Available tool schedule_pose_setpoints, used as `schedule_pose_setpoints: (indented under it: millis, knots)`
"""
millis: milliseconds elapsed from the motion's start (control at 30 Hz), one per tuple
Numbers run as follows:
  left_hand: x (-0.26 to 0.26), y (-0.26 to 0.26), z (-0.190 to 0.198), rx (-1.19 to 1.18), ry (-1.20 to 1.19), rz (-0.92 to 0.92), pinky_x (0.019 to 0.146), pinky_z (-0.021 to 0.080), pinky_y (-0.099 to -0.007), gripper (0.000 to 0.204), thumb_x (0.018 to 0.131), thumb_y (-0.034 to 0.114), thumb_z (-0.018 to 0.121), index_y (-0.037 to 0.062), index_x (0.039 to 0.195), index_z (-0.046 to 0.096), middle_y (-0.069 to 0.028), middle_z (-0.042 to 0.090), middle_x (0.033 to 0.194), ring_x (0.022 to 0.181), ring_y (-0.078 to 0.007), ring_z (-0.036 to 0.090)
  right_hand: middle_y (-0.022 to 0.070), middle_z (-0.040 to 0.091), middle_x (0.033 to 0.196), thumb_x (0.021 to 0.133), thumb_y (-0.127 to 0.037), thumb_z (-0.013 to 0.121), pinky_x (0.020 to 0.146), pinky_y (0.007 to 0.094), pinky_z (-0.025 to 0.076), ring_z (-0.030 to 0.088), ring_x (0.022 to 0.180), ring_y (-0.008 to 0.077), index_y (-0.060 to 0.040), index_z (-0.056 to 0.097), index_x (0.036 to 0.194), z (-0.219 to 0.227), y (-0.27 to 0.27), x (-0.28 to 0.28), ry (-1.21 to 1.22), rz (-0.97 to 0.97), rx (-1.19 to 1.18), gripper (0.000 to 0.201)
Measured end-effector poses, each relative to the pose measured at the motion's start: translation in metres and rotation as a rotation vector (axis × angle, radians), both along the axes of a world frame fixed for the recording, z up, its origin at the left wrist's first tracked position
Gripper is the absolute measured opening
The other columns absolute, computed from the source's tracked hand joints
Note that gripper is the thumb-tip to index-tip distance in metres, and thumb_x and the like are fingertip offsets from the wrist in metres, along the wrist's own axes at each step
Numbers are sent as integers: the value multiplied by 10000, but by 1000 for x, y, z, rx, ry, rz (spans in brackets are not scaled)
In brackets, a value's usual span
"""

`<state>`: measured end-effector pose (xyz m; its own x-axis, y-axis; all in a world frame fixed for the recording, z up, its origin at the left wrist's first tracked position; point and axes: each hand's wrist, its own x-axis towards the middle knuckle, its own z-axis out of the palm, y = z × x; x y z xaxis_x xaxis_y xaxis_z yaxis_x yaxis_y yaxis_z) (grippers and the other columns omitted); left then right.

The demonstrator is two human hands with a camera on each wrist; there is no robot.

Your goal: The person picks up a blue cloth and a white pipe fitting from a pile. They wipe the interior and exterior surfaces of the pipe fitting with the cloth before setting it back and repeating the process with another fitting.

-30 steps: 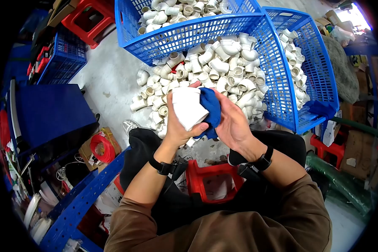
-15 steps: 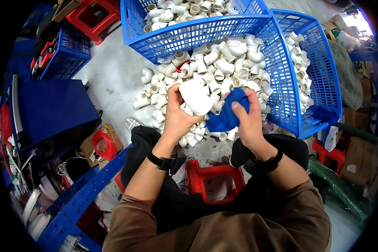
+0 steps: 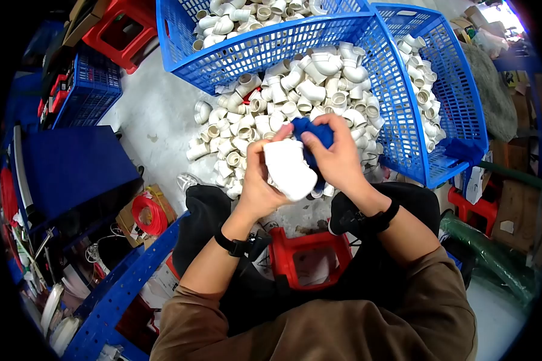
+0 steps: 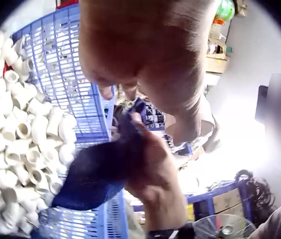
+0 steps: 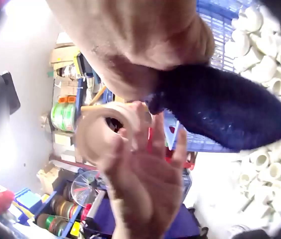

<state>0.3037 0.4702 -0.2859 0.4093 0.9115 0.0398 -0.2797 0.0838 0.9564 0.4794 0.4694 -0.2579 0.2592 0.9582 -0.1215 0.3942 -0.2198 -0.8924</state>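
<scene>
A white plastic pipe elbow (image 3: pixel 288 168) is held in my left hand (image 3: pixel 258 188), thumb along its near side and fingers behind it. My right hand (image 3: pixel 342 161) grips a bunched blue cloth (image 3: pixel 317 131) at the elbow's far right side, thumb on top. Seen from the right wrist, the cloth (image 5: pixel 225 107) hangs out to one side of the right hand, and the elbow's round open end faces that camera. In the left wrist view the left hand (image 4: pixel 145 55) hides most of the elbow.
Beyond the hands a heap of white pipe elbows (image 3: pixel 277 102) covers the floor. Blue slatted crates (image 3: pixel 223 57) holding more elbows stand behind and to the right. A red stool (image 3: pixel 280 265) is between the legs, and a blue-topped box (image 3: pixel 72 168) stands at left.
The cloth first lay against the elbow's right side, then came away to the right, and is now back against its far right side. The elbow has turned in the left hand.
</scene>
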Motion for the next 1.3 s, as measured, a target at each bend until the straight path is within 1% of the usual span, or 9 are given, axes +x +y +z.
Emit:
schedule_pose_setpoints:
  millis: [133,233,400,767,900,967,1033,1167,1300]
  knots:
    - [-13,18,-9,-36,180,61,1085,452,-384,905,603,0,898,102,1281,306,-174,332,1591,1328,-249,496,168,515,1112,820,-152,757,875,381,476,564,1017,305,-72,650,1038,35,-7,2,-49,237,373,256]
    - [1,3,-1,-381,-321,64,1091,439,-410,927,581,4,932,178,1271,337,-197,222,1637,1358,-260,464,175,488,1185,792,-143,777,898,398,464,542,1059,310,-79,658,994,39,-15,-7,50,533,547,242]
    - [-12,6,11,-11,-55,-79,1121,361,-391,1086,581,320,972,93,1378,270,-265,244,1608,1400,-294,400,145,484,1140,863,-77,699,953,398,447,535,1062,299,-54,593,1128,13,-1,-9,46,205,160,287]
    - [-13,15,-10,-237,86,48,1006,490,-353,873,616,-19,895,75,1310,372,-120,574,1315,1147,-225,611,152,587,1135,830,-51,695,842,373,509,606,959,304,-68,673,1071,35,-9,-10,77,431,612,242]
    - [-8,13,12,166,543,82,1008,498,-373,878,628,91,922,67,1348,419,-124,576,1397,1204,-251,609,124,592,1085,846,-71,688,803,432,517,605,942,353,-64,664,1042,34,-1,-6,-271,567,491,197]
    - [-15,15,5,288,599,36,1014,496,-374,871,628,109,925,70,1331,413,-131,569,1411,1215,-259,607,141,589,1051,883,-93,660,811,431,518,618,929,361,-54,648,1050,12,6,-4,-156,182,294,172]
    - [-15,10,2,175,405,25,1032,476,-365,868,621,91,923,51,1299,381,-186,504,1473,1213,-223,580,151,621,1029,920,-121,635,819,387,521,649,907,308,-28,644,1061,2,14,9,-208,178,62,169]
    - [-20,17,2,23,646,348,953,515,-390,859,627,144,936,35,1286,394,-216,647,1204,1148,-304,643,104,691,975,1014,-424,525,916,320,464,609,966,155,35,644,1136,-21,9,4,586,272,-434,490]
    - [-33,20,-4,-38,794,260,960,511,-390,892,634,126,928,36,1322,368,-197,639,1196,1126,-298,644,121,668,1044,941,-447,667,906,311,470,606,974,158,28,597,1221,-31,10,-18,409,431,-439,555]
